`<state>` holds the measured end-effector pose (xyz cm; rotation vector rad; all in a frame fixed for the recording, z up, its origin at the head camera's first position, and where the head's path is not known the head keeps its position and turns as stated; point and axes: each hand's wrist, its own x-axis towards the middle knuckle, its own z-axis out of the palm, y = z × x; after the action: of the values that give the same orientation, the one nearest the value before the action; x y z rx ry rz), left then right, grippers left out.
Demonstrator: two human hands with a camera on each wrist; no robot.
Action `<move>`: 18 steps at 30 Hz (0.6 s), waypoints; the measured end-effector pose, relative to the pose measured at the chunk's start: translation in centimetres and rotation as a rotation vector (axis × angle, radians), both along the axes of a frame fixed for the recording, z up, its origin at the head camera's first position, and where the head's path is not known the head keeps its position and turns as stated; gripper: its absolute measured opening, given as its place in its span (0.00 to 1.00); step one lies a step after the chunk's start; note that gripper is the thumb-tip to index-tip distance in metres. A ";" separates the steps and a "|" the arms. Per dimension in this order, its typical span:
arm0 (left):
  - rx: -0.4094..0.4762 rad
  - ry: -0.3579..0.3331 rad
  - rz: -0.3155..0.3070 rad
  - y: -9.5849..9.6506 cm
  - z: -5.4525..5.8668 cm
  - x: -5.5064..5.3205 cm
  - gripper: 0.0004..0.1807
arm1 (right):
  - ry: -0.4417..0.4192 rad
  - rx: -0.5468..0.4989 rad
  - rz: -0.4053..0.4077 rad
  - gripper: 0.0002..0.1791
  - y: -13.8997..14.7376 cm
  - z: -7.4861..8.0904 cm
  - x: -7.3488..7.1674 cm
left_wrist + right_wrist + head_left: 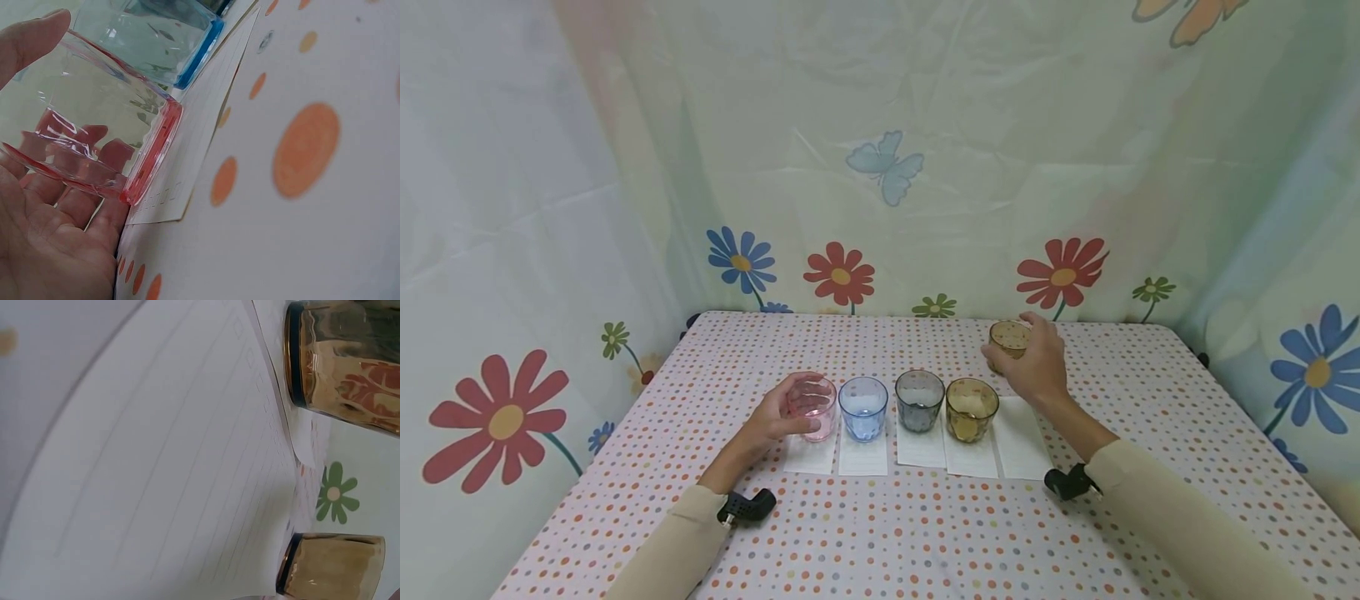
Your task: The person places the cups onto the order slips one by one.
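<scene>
My left hand [785, 411] curls round a pink glass [817, 414]. In the left wrist view its fingers [75, 200] show through the clear side and its thumb lies at the rim. The pink glass stands upright on a white paper slip [808, 463]. At the back right my right hand [1036, 358] is spread beside an amber glass [1006, 335], hiding part of it. The right wrist view shows this amber glass [328, 567] with no finger seen across its side. Contact there cannot be made out.
Between the hands stand a blue glass [863, 412], a grey glass [919, 404] and another amber glass [970, 412], each on a paper slip. A lined slip [1024, 442] lies at the row's right end. Printed cloth [880, 92] hangs behind the dotted table [880, 542].
</scene>
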<state>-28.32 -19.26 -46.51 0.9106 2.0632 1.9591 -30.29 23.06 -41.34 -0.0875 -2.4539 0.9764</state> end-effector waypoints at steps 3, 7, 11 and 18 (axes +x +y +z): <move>-0.004 0.003 -0.002 0.1 -0.1 0.0 0.40 | -0.027 -0.009 -0.029 0.49 0.1 0.1 -0.3; 0.001 0.003 -0.001 0.1 -0.1 0.0 0.40 | -0.068 -0.031 -0.063 0.50 0.2 0.4 -1.1; -0.001 0.000 -0.002 0.1 -0.2 0.0 0.41 | -0.105 -0.070 -0.076 0.52 0.1 0.7 -1.8; 0.008 -0.002 0.002 0.1 -0.2 -0.1 0.41 | -0.161 -0.101 -0.074 0.54 0.2 0.8 -2.3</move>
<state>-28.40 -19.16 -46.67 0.9081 2.0579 1.9696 -32.62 23.21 -40.56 -0.2997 -2.5242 1.0980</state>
